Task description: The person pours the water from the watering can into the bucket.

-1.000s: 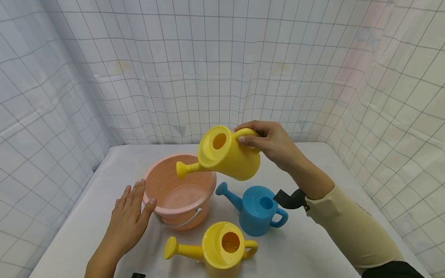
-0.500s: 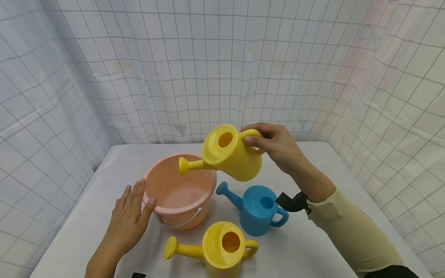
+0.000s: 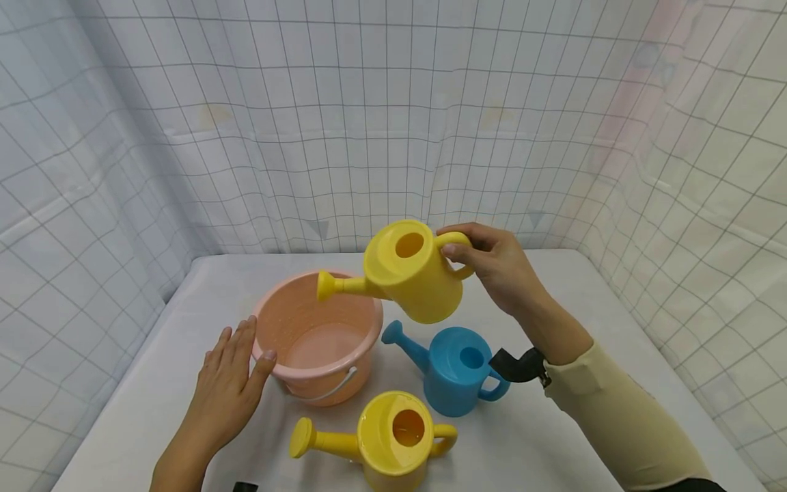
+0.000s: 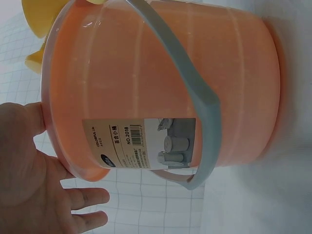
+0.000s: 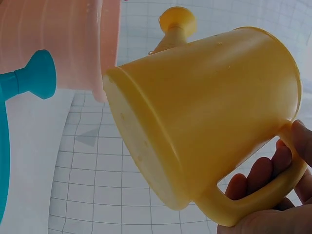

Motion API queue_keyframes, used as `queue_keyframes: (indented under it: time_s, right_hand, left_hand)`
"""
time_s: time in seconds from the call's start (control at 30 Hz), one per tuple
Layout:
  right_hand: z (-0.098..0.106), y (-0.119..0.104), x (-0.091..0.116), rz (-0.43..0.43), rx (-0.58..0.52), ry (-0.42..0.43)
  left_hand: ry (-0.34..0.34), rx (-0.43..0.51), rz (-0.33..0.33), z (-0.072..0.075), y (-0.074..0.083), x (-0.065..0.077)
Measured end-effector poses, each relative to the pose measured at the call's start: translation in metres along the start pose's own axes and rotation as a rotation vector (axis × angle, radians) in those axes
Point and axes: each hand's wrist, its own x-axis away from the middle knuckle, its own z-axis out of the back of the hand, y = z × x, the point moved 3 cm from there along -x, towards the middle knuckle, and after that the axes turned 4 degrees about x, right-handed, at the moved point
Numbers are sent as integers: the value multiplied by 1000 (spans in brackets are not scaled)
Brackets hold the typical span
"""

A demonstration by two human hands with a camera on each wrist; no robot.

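My right hand (image 3: 501,270) grips the handle of a yellow watering can (image 3: 418,277), raised and tilted, its spout reaching over the pink bucket (image 3: 363,355). In the right wrist view several fingers pass through the handle loop (image 5: 253,200). No stream shows at the spout head. My left hand (image 3: 227,389) rests at the bucket's left rim, fingers straight; the left wrist view has its thumb and a finger touching the rim (image 4: 53,97). Below the raised can stands a blue watering can (image 3: 458,372). Nearer to me, a second yellow watering can (image 3: 393,437) stands upright, liquid glinting in its opening.
A white cloth (image 3: 553,437) covers the table. Grid-patterned curtains (image 3: 393,123) enclose the back and both sides. The bucket's pale handle (image 4: 209,112) hangs down its near side, beside a paper label (image 4: 141,144).
My right hand has moved slightly right, and the yellow watering can has tipped back toward upright, its spout head rising a little. The left hand, bucket and other cans stay put.
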Motion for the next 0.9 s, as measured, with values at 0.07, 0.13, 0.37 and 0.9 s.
queue_keyframes:
  time_s: [0.07, 0.13, 0.37, 0.9]
  right_hand:
    - [0, 1, 1, -3, -13, 9]
    - [0, 3, 2, -6, -31, 19]
    - [2, 11, 5, 20, -151, 43]
    - [16, 25, 14, 43, -263, 143]
  left_hand:
    - [-4, 3, 0, 0, 0, 0]
    - [-3, 3, 0, 0, 0, 0]
    - [0, -1, 2, 0, 0, 0]
    - [-1, 2, -1, 0, 2, 1]
